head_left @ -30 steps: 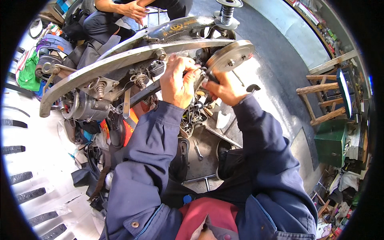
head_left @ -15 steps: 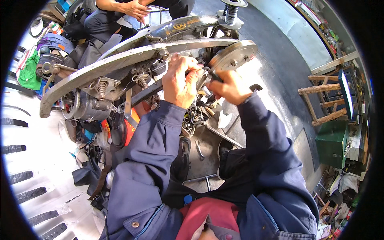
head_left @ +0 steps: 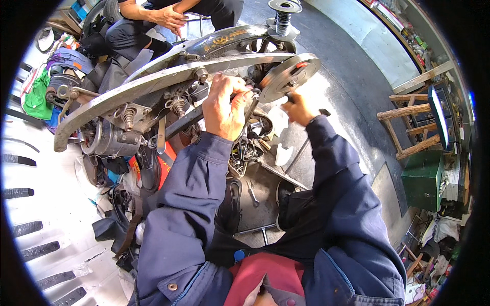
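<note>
An old metal sewing machine point(head_left: 153, 77) with a long curved arm spans the upper part of the head view. At its right end sits a round metal handwheel point(head_left: 290, 76). Beside that wheel, my right hand point(head_left: 302, 108) is closed around a short dark crank handle point(head_left: 289, 97). My left hand point(head_left: 224, 108) is closed at the machine's working end, thumb and fingers pinched together. What they pinch is hidden behind the fingers. A spool of dark thread point(head_left: 283, 21) stands on top, above the handwheel.
A container of small metal parts point(head_left: 247, 145) lies below my hands, and a wrench point(head_left: 253, 194) lies between my feet. Another person's hands point(head_left: 171, 19) rest beyond the machine. At right are a wooden stool point(head_left: 408, 112) and a green box point(head_left: 422, 181).
My right hand has shifted slightly right with the crank handle. The left hand keeps its pinch at nearly the same spot. The whole view has tilted a little.
</note>
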{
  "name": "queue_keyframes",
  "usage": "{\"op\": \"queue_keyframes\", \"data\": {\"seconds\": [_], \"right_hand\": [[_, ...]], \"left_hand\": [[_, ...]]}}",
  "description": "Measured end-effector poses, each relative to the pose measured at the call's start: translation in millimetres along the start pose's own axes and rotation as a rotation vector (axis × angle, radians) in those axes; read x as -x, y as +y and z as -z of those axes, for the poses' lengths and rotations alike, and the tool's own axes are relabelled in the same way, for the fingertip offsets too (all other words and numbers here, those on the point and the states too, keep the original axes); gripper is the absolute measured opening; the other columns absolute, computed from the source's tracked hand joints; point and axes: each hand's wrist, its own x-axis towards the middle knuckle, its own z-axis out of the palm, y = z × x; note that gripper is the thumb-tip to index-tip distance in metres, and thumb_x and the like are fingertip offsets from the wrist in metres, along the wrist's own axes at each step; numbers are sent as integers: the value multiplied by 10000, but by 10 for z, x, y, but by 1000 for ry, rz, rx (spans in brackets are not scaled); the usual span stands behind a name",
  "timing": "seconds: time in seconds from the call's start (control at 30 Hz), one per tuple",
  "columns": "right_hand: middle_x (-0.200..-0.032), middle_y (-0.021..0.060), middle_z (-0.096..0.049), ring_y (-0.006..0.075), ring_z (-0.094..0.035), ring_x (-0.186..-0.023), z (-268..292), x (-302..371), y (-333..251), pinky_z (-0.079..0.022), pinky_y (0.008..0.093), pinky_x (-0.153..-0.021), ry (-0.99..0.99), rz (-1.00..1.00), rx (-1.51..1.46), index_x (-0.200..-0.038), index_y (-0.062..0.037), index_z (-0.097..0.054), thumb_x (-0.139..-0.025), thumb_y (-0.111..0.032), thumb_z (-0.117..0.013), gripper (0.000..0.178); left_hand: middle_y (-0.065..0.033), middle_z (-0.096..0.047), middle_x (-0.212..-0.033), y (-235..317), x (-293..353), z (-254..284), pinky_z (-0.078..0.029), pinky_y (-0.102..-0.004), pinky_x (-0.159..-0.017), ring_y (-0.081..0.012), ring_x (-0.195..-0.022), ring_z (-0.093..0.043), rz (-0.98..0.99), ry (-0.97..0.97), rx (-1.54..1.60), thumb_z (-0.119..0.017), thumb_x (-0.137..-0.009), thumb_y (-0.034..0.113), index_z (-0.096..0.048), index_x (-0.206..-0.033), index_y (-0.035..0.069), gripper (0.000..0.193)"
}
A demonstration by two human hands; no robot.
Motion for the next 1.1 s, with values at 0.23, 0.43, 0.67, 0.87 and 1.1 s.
{"op": "queue_keyframes", "data": {"seconds": [0.23,0.43,0.67,0.87,1.1], "right_hand": [[-704,114,-684,161,-659,-620,498,366,-522,-519,318,-600,-79,544,-219,-940,9,-715,-898,-279,-648,299],[-666,57,-605,134,-583,-551,461,-27,-192,-473,283,-513,139,93,-189,-1007,19,-702,-922,-139,-659,184],[-754,91,-686,168,-667,-612,209,441,-520,-545,317,-617,-218,455,-84,-1084,13,-689,-905,-278,-676,342],[-660,35,-580,111,-520,-512,698,-44,-205,-407,255,-480,254,212,-421,-992,-9,-697,-930,-103,-613,141],[-728,120,-689,221,-662,-619,-22,341,-362,-545,377,-648,-192,356,98,-1105,5,-693,-904,-282,-668,351]], "left_hand": [[-99,-685,-972,13,24,-11,-451,-400,-1056,-239,-883,-704,70,-6,66,-686,-945,127,-587,-917,49,129],[-99,-695,-946,38,-6,10,-439,-448,-1085,-251,-888,-702,11,-1,12,-683,-936,109,-586,-918,52,114],[-95,-693,-936,16,24,-5,-427,-461,-1100,-253,-884,-697,42,-5,37,-685,-932,100,-582,-921,52,114],[-95,-665,-959,-15,0,8,-522,-389,-946,-219,-869,-711,-59,11,-59,-694,-944,120,-583,-922,43,137],[-97,-667,-971,-6,10,1,-450,-431,-1067,-227,-880,-715,41,-7,48,-682,-944,111,-597,-924,43,110]]}}
